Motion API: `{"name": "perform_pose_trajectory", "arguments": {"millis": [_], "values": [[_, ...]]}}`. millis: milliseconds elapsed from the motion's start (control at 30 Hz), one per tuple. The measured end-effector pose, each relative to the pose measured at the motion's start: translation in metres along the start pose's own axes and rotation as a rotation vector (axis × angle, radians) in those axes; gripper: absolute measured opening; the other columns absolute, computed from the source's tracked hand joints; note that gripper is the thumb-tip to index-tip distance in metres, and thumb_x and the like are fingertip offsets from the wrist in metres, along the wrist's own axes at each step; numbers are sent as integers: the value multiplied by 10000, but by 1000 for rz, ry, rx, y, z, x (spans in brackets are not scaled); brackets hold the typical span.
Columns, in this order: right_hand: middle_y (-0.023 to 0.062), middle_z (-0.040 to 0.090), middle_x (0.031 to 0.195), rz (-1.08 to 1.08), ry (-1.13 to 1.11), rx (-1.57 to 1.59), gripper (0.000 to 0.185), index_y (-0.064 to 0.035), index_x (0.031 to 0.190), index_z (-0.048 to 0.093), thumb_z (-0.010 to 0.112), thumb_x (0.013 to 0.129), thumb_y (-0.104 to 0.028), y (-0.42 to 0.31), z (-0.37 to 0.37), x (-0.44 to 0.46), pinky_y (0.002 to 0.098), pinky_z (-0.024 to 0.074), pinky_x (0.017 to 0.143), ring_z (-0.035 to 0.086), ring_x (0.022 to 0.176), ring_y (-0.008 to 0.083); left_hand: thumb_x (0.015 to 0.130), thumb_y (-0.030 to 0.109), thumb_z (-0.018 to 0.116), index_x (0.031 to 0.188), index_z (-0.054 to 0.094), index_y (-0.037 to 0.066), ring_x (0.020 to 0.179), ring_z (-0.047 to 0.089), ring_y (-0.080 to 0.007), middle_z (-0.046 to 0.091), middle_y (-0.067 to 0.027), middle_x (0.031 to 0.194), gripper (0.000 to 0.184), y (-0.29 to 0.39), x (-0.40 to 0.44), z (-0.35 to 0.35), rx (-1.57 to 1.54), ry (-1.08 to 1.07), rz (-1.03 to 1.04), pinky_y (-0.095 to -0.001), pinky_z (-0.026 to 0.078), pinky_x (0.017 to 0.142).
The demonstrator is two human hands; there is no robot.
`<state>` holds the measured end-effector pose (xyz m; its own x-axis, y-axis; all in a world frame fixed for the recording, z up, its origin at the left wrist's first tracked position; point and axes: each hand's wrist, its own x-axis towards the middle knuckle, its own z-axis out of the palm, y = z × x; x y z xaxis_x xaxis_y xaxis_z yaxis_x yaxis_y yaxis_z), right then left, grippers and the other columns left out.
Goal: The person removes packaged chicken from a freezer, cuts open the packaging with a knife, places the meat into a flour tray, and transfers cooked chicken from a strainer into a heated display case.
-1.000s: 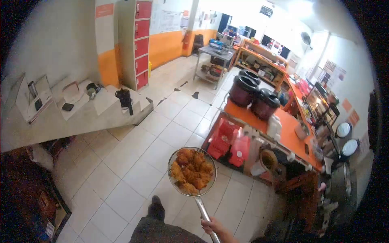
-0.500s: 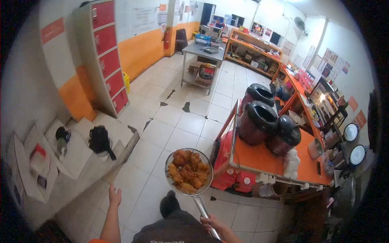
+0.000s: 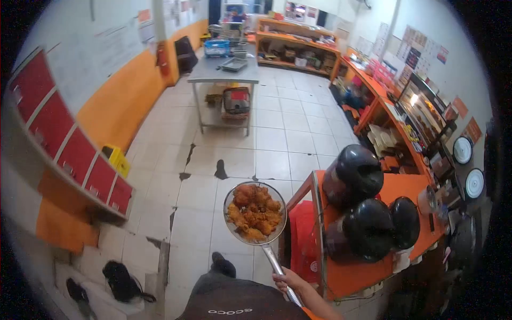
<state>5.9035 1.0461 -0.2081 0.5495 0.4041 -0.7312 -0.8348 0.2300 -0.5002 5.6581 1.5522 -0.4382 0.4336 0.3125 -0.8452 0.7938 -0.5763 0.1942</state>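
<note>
My right hand is wrapped round the metal handle of a round wire strainer, low in the middle of the view. Several pieces of golden-brown fried food lie heaped in the strainer, which is held out over the tiled floor. To its right stands an orange-topped table with several dark, rounded containers on it. My left hand does not show.
Red lockers and a yellow crate line the left side. Ahead stands a metal table with trays. Orange shelves are at the back, and a lit display case is on the right. A black bag lies lower left.
The view has moved forward and turned, so the metal table and dark containers look nearer. My left hand, seen half a second ago, has left the view. The strainer stays in my right hand.
</note>
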Motion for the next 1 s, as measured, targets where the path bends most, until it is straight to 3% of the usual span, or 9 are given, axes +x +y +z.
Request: {"name": "perform_pose_trajectory", "arguments": {"millis": [167, 200, 300, 433, 567, 600, 667, 733, 1000], "values": [[2, 406, 643, -56, 184, 78, 270, -99, 1039, 420, 649, 921, -179, -127, 15, 70, 239, 325, 357, 366, 427, 71, 781, 220, 701, 1392, 364, -6, 1057, 593, -425, 610, -272, 1140, 733, 201, 208, -153, -234, -77, -37, -453, 490, 886], [5, 412, 656, -82, 173, 123, 269, -97, 1039, 420, 649, 921, -178, -146, 13, 81, 241, 329, 360, 366, 429, 72, 818, 176, 669, 1333, 431, 13, 1045, 612, -352, 630, -218, 1129, 590, 265, 237, -186, -134, 243, 310, -421, 495, 852], [10, 434, 707, -147, 149, 231, 271, -94, 1036, 422, 649, 921, -186, -211, -19, 137, 243, 345, 374, 378, 445, 75, 846, 195, 632, 1326, 480, 29, 1078, 601, -285, 599, -159, 1227, 530, 490, 308, -305, 3, 478, 497, -408, 485, 908], [2, 425, 695, -185, 229, 251, 253, -97, 1016, 430, 641, 930, -207, -293, -68, 197, 245, 345, 372, 385, 458, 75, 816, 103, 629, 1332, 480, 51, 958, 623, -247, 615, -178, 1130, 540, 706, 320, -380, -290, 486, 746, -347, 510, 835], [1, 428, 694, -260, 181, 377, 240, -105, 998, 437, 638, 935, -221, -398, -134, 262, 240, 346, 373, 383, 462, 71, 879, 125, 581, 1339, 464, 28, 1017, 602, -255, 597, -156, 1204, 484, 805, 356, -368, -246, 384, 567, -365, 492, 873], [0, 429, 694, -272, 182, 430, 240, -107, 994, 439, 639, 934, -225, -421, -148, 269, 238, 348, 374, 382, 461, 70, 788, 119, 663, 1328, 487, 44, 956, 628, -275, 639, -181, 1043, 573, 797, 386, -349, 51, 504, 718, -370, 506, 826], [-3, 438, 712, -263, 198, 456, 242, -111, 1016, 438, 635, 937, -227, -472, -181, 282, 232, 346, 376, 374, 457, 60, 768, 194, 698, 1337, 483, 4, 1042, 620, -362, 643, -229, 1075, 638, 845, 329, -319, 116, 298, 516, -446, 491, 864], [-4, 437, 721, -234, 274, 533, 235, -111, 1032, 437, 623, 945, -225, -521, -215, 292, 231, 346, 377, 369, 454, 56, 768, 242, 706, 1348, 473, -6, 1152, 563, -389, 597, -260, 1191, 672, 842, 368, -301, 420, 164, 626, -462, 454, 954], [-15, 427, 715, -422, 421, 743, 200, -112, 1047, 445, 598, 959, -206, -722, -326, 311, 216, 340, 372, 369, 446, 51, 811, 313, 658, 1335, 495, 41, 1208, 527, -371, 578, -192, 1266, 613, 1168, 430, -285, 590, -129, 421, -461, 421, 1002]]}}
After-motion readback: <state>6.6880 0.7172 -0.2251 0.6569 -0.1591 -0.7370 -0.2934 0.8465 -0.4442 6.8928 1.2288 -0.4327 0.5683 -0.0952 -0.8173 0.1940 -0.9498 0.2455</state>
